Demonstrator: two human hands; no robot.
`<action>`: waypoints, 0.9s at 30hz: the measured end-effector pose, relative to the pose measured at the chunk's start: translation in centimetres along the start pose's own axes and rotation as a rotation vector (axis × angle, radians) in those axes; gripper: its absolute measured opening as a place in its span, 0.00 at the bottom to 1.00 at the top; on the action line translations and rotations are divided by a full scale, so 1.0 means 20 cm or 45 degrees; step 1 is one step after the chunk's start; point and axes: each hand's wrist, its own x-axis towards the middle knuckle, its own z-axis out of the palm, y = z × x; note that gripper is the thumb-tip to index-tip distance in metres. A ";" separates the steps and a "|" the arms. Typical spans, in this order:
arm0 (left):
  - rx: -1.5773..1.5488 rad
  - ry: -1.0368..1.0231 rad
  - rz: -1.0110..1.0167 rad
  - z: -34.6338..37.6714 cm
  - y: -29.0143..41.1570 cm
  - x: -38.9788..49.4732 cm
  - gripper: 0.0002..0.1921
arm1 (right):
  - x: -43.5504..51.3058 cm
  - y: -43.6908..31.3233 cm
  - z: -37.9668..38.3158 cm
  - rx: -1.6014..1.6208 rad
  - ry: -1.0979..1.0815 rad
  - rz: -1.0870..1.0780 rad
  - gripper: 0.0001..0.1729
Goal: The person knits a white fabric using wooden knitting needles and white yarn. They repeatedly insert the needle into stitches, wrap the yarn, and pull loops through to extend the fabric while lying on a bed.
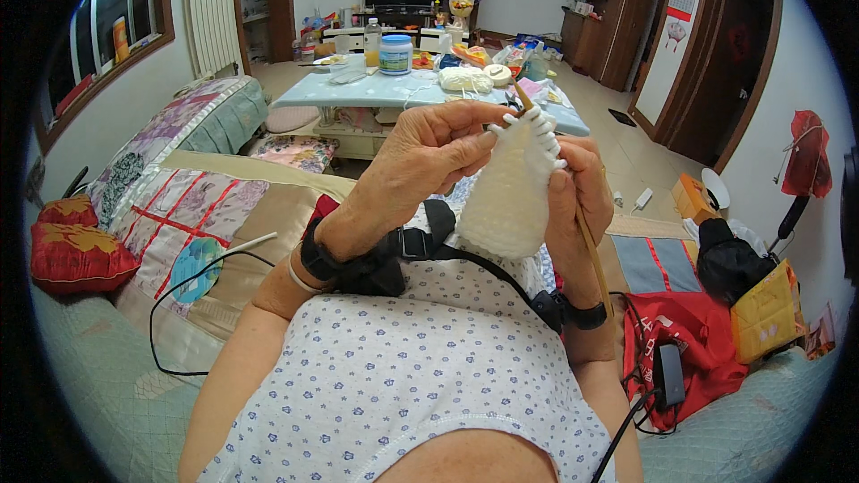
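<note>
A piece of cream-white knitting (504, 198) hangs between my hands, its loops on wooden knitting needles. My left hand (439, 147) pinches the upper left edge of the work near a needle, thumb against forefinger. On the right side, my right hand (580, 188) grips the knitting and a long wooden needle (594, 255), whose shaft slants down past the wrist. A needle tip (522, 95) points up above the loops. Beyond the hands, a skein of white yarn (466, 79) lies on the table, with a strand of yarn near its front edge.
Ahead stands a low table with a pale blue cover (322, 92), bearing a blue-lidded tub (395, 55), a bottle (372, 43) and bags. A fan-shaped blue card (196, 270) and a black cable lie on the sofa at left. A red bag (704, 335) and a black power bank (670, 374) lie at right.
</note>
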 end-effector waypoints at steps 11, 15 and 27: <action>-0.061 -0.014 0.019 -0.02 0.01 0.00 0.15 | -0.01 -0.04 -0.02 -0.032 -0.003 0.063 0.10; -0.114 0.006 -0.089 -0.04 0.03 0.00 0.14 | 0.01 -0.06 -0.06 -0.111 -0.155 -0.119 0.13; 0.013 0.112 0.043 -0.04 0.03 0.00 0.14 | 0.04 -0.10 -0.08 -0.284 -0.243 -0.160 0.16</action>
